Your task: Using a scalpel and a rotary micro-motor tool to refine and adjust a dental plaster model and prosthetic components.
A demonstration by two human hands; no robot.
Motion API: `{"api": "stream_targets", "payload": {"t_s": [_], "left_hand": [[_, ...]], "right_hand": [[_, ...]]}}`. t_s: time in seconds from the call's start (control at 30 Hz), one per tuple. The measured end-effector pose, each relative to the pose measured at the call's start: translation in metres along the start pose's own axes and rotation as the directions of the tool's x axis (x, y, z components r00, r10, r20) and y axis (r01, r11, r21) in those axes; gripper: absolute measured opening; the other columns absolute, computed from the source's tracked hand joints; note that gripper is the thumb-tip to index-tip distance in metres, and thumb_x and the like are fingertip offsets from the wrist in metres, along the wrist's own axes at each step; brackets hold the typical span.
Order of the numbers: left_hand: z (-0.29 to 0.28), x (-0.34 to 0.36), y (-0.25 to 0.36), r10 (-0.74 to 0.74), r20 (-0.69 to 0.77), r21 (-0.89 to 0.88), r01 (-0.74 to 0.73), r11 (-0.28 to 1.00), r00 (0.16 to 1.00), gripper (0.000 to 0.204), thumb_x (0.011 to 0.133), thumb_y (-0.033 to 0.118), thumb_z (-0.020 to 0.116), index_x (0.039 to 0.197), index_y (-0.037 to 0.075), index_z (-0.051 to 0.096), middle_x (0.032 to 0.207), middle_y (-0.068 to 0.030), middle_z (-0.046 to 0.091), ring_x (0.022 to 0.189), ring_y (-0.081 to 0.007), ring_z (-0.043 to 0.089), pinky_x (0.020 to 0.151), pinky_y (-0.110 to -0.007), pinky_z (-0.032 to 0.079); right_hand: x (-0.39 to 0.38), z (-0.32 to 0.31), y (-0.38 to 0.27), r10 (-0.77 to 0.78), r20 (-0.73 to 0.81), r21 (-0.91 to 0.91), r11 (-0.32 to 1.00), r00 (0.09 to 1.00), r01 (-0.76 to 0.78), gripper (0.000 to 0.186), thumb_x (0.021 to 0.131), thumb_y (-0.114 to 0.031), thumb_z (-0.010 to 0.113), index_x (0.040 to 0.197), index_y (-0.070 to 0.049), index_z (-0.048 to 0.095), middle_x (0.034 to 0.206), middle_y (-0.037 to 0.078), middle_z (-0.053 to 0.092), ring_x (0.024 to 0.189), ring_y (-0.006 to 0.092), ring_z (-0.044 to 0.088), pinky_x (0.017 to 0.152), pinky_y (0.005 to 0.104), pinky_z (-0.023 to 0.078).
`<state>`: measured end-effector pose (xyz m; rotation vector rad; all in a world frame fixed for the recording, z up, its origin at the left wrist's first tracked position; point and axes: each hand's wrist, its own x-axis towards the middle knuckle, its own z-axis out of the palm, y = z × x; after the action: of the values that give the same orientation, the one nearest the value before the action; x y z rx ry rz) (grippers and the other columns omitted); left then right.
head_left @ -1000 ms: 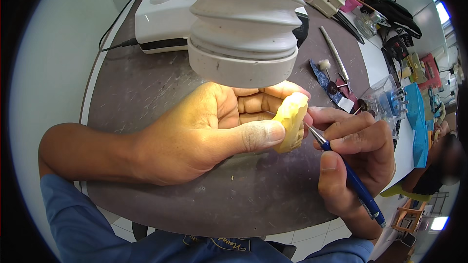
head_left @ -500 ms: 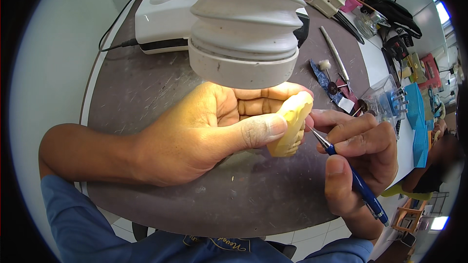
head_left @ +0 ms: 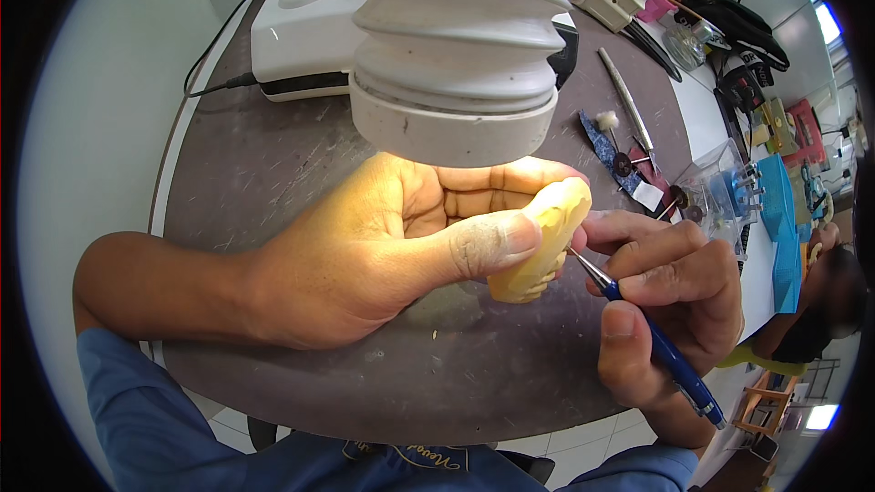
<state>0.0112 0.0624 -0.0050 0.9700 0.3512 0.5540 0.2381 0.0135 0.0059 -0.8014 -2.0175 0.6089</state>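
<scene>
A pale yellow dental cast (head_left: pixel 538 260) with moulded teeth along its lower right side is held in my left hand (head_left: pixel 392 246), thumb on the near face and fingers behind it. My right hand (head_left: pixel 679 287) grips a blue mechanical pencil (head_left: pixel 670 351) with a silver cone tip. That tip reaches the toothed side of the cast; whether it touches cannot be made out. Right-hand fingertips are close against the cast's right edge. Bright light falls on the cast and my left fingers.
A white ribbed hose with a round mouth (head_left: pixel 454 132) hangs just above my hands. Behind it stands a white machine (head_left: pixel 310 27). On the brown table's (head_left: pixel 273 173) right lie a metal carving tool (head_left: pixel 624 96), a blue strip (head_left: pixel 606 150) and small rotary bits. Farther right are a clear box (head_left: pixel 715 187) and a blue tray (head_left: pixel 777 205).
The cast has turned a little in my left hand, its toothed side facing more away. My right hand and the pencil have shifted slightly left.
</scene>
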Motion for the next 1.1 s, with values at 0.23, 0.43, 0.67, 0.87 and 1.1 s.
{"api": "stream_targets", "payload": {"t_s": [0.23,0.43,0.67,0.87,1.1], "left_hand": [[-0.0006,0.0003,0.0,-0.007,-0.003,0.001,0.007,1.0,1.0,0.055,0.101,0.026,0.05,0.146,0.0,0.031,0.128,-0.015,0.053,0.12,-0.0184,0.051,0.102,-0.037,0.043],[-0.0003,-0.0001,0.0013,-0.011,-0.002,0.008,0.011,1.0,1.0,0.056,0.101,0.027,0.05,0.146,0.0,0.032,0.127,-0.0146,0.053,0.119,-0.0181,0.052,0.101,-0.036,0.043],[0.0,0.0002,0.0019,-0.002,0.006,0.015,0.002,1.0,1.0,0.056,0.101,0.028,0.051,0.146,0.0,0.032,0.127,-0.0142,0.053,0.119,-0.018,0.051,0.102,-0.036,0.043],[0.0001,0.0003,0.0025,-0.014,-0.002,0.01,0.014,1.0,1.0,0.056,0.101,0.028,0.05,0.146,0.001,0.032,0.127,-0.0136,0.053,0.118,-0.0176,0.052,0.102,-0.037,0.043],[-0.0004,0.0005,0.0005,-0.013,-0.005,0.016,0.013,1.0,1.0,0.055,0.101,0.028,0.05,0.146,0.0,0.033,0.127,-0.0137,0.054,0.118,-0.0176,0.052,0.102,-0.036,0.043]], "right_hand": [[-0.0009,0.0013,-0.0004,0.046,-0.048,0.037,0.998,0.998,-0.044,0.026,0.09,-0.018,0.065,0.096,-0.003,0.045,0.085,0.013,0.057,0.089,0.0277,0.066,0.088,0.0413,0.053],[0.0001,0.0006,0.0002,0.025,-0.034,0.033,0.999,0.999,-0.024,0.025,0.089,-0.017,0.065,0.096,-0.004,0.045,0.083,0.012,0.057,0.087,0.027,0.066,0.088,0.0413,0.053],[-0.0006,0.0006,-0.0016,0.034,-0.034,0.016,0.999,0.999,-0.033,0.024,0.088,-0.016,0.065,0.096,-0.004,0.046,0.082,0.012,0.057,0.089,0.0289,0.066,0.087,0.0411,0.053],[0.0,-0.0011,-0.0009,0.017,0.0,0.002,1.0,1.0,-0.017,0.025,0.088,-0.017,0.066,0.095,-0.004,0.046,0.082,0.013,0.058,0.089,0.029,0.067,0.087,0.0406,0.053],[-0.0008,0.0025,-0.002,0.064,-0.064,0.025,0.998,0.996,-0.062,0.025,0.089,-0.017,0.065,0.095,-0.004,0.046,0.083,0.013,0.058,0.088,0.028,0.067,0.086,0.0396,0.054]]}}
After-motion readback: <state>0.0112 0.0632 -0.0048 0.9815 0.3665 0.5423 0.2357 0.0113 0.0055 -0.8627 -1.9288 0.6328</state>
